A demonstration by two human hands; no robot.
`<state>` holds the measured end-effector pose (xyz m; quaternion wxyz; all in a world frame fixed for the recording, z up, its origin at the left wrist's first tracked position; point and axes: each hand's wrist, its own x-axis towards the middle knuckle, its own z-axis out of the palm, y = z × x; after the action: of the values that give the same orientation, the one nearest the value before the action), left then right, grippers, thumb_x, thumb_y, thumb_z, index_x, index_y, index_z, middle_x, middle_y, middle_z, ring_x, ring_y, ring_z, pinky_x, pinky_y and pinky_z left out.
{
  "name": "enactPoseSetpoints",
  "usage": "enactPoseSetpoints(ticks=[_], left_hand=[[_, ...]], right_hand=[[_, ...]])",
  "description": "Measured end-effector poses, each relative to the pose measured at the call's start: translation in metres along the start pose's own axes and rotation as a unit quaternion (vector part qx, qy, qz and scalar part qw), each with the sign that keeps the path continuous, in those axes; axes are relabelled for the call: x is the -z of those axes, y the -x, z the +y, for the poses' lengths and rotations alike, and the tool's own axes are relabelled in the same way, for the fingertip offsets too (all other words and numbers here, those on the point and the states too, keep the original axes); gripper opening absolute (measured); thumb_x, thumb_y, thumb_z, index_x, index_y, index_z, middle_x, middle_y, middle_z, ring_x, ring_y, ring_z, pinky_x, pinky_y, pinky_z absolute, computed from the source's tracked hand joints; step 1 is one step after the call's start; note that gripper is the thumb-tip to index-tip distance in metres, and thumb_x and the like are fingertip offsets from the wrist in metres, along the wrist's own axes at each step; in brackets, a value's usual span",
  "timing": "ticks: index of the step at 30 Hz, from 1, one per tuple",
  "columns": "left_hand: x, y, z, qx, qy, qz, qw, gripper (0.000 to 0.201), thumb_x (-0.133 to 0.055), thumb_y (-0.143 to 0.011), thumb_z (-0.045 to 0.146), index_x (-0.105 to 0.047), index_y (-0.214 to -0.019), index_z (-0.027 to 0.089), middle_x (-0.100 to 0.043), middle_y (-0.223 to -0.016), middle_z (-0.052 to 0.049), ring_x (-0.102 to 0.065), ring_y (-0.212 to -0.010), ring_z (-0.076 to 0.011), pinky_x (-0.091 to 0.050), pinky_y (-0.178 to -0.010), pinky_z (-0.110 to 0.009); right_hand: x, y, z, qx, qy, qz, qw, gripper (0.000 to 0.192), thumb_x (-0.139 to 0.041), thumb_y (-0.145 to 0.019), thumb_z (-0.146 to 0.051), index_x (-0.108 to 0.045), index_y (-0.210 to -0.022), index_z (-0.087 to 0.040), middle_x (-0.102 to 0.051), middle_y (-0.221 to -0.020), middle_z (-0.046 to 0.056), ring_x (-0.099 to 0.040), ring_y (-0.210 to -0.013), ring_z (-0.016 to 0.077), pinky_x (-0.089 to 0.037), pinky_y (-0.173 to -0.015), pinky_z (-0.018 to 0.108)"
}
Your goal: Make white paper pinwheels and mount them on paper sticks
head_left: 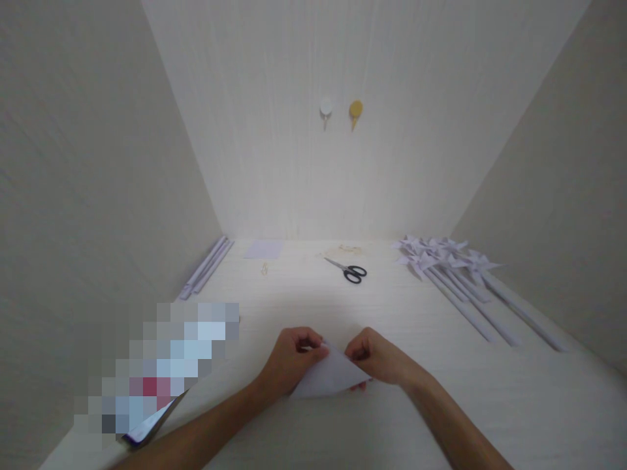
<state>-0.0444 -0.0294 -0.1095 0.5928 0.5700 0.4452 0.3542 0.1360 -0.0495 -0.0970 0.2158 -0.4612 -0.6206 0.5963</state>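
My left hand [292, 358] and my right hand [378, 356] both pinch a pale lilac sheet of paper [331, 377], folded into a triangle, low over the near middle of the light wooden table [304, 300]. The fingertips of both hands meet at the paper's upper point. The lower part of the sheet lies between my wrists.
Black-handled scissors [349, 269] lie at the far middle. Several finished paper pinwheels [450, 261] on rolled sticks lie at the right. Rolled paper sticks [206, 267] lie along the left wall, a lilac paper square [264, 249] beside them. Two hooks [341, 111] hang on the back wall. A blurred object [161, 372] lies near left.
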Motion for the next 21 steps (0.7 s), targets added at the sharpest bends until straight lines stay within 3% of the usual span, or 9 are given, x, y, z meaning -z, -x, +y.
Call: enactPoseSetpoints(ticks=[15, 19, 21], left_hand=[[-0.0005, -0.0020, 0.0030, 0.001, -0.005, 0.011, 1.000, 0.020, -0.064, -0.055, 0.018, -0.045, -0.055, 0.014, -0.052, -0.048, 0.004, -0.044, -0.044, -0.0061, -0.030, -0.042, -0.017], [-0.0008, -0.0012, 0.0060, -0.008, 0.008, 0.000, 1.000, 0.022, -0.064, -0.055, 0.015, -0.042, -0.060, 0.015, -0.052, -0.048, 0.005, -0.044, -0.042, -0.0056, -0.029, -0.041, -0.016], [-0.0005, -0.0013, 0.0060, -0.008, 0.010, -0.001, 1.000, 0.022, -0.064, -0.056, 0.015, -0.042, -0.063, 0.015, -0.055, -0.049, 0.004, -0.045, -0.042, -0.0061, -0.030, -0.041, -0.016]], right_hand=[[-0.0005, -0.0005, 0.0023, -0.017, 0.002, -0.016, 1.000, 0.013, -0.049, -0.062, -0.012, -0.060, -0.055, -0.011, -0.057, -0.050, -0.001, -0.049, -0.044, 0.0082, -0.036, -0.042, 0.018], [-0.0016, -0.0021, 0.0022, 0.017, -0.026, 0.035, 0.999, 0.005, -0.057, -0.061, -0.015, -0.058, -0.065, -0.013, -0.058, -0.057, -0.001, -0.051, -0.050, 0.0086, -0.036, -0.046, 0.019], [-0.0022, -0.0034, 0.0026, 0.045, -0.058, 0.059, 0.996, 0.014, -0.062, -0.059, -0.017, -0.054, -0.070, -0.014, -0.057, -0.059, -0.001, -0.052, -0.053, 0.0087, -0.036, -0.047, 0.018]])
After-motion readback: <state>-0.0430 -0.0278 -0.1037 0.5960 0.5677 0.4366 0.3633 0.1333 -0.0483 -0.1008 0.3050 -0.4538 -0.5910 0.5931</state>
